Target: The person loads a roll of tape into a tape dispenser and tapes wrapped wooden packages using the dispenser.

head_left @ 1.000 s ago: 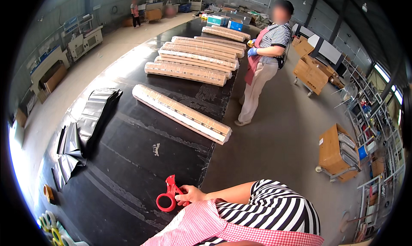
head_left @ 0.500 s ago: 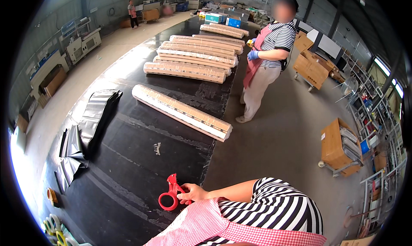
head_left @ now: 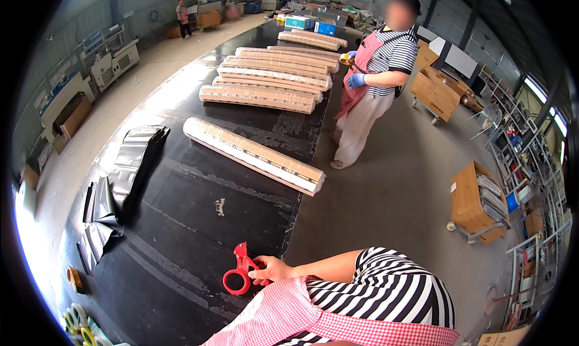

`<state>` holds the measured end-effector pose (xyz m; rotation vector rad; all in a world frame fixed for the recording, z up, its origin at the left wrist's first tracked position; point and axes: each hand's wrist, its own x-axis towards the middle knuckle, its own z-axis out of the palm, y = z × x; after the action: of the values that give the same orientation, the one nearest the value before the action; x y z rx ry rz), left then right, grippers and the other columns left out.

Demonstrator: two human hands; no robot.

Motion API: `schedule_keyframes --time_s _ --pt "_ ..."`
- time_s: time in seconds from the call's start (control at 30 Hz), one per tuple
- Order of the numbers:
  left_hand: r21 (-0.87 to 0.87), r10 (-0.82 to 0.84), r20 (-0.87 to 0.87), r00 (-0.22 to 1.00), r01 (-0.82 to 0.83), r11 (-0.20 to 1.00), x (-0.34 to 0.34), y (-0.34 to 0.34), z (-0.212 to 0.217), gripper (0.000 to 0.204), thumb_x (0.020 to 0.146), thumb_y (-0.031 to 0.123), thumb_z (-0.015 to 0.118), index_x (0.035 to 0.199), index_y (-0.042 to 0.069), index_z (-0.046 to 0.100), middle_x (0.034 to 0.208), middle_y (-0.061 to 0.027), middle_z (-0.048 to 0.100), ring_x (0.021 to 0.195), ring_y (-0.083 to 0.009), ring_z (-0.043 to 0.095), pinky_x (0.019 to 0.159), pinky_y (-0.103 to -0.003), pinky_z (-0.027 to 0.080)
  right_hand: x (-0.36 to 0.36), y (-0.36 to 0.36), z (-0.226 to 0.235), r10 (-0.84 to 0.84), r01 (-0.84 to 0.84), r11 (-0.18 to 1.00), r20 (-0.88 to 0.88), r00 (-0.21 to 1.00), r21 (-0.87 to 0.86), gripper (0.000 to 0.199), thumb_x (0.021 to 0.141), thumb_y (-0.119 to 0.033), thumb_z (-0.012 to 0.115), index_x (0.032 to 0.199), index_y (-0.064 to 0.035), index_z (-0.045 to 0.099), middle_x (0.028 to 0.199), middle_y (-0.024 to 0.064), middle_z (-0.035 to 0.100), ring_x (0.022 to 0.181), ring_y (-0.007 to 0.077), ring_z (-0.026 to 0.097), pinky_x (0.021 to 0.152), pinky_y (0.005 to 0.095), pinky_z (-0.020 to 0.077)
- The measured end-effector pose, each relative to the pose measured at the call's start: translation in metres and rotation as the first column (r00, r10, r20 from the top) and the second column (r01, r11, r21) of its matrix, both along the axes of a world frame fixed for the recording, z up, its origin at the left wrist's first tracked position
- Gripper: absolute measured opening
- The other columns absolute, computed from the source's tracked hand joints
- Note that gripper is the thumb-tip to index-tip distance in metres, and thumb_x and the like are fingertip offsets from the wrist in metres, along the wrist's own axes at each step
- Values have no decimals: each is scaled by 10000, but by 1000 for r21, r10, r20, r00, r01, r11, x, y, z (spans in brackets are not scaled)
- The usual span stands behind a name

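My right hand [head_left: 272, 269] grips a red tape dispenser [head_left: 240, 273], fingers wrapped round its handle, held low over the near edge of the black worktop [head_left: 181, 237]. My left hand isn't visible. Long wrapped bundle [head_left: 253, 155] lies diagonally on the worktop ahead, more wrapped bundles [head_left: 265, 80] stacked beyond it. Folded black sheets [head_left: 123, 177] lie at the worktop's left. A co-worker in blue gloves [head_left: 357, 80] stands beside the far bundles.

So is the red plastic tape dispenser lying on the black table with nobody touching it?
No, the red plastic tape dispenser is gripped in the person's right hand above the long black table.
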<state>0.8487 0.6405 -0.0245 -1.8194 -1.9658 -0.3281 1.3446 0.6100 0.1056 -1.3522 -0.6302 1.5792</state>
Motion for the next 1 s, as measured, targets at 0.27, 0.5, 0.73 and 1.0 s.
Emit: schedule_keyframes --time_s 0.27,0.5,0.73,1.0 --pt "-9 -36 91 995 37 999 24 24 32 615 833 512 544 1318 135 511 1439 -172 392 1363 -336 302 1114 -502 170 -1 0 -4 6 -6 1000 0 1000 1 626 853 -310 742 1309 19 466 1026 121 649 866 200 683 696 297 549" --pt "-20 -69 170 983 74 997 50 34 46 619 830 477 569 1323 109 499 1444 -193 376 1366 -353 290 1112 -506 172 2 -1 -3 4 -4 1000 0 1000 5 623 853 -314 740 1304 19 469 1028 124 649 875 202 685 696 297 550" --pt "-28 -80 246 966 90 996 54 22 48 626 828 442 594 1329 83 486 1448 -213 359 1368 -370 278 1109 -509 174 2 1 -4 30 -30 1000 1 1000 -2 621 850 -310 744 1301 19 471 1038 126 646 884 205 684 697 299 552" --pt "-99 118 312 943 -91 991 52 -45 80 645 820 392 633 1342 54 464 1459 -239 331 1373 -392 255 1105 -519 174 -1 5 -7 -7 7 1000 -15 1000 -27 361 882 -188 687 1159 -4 547 989 129 661 815 208 682 688 312 558"
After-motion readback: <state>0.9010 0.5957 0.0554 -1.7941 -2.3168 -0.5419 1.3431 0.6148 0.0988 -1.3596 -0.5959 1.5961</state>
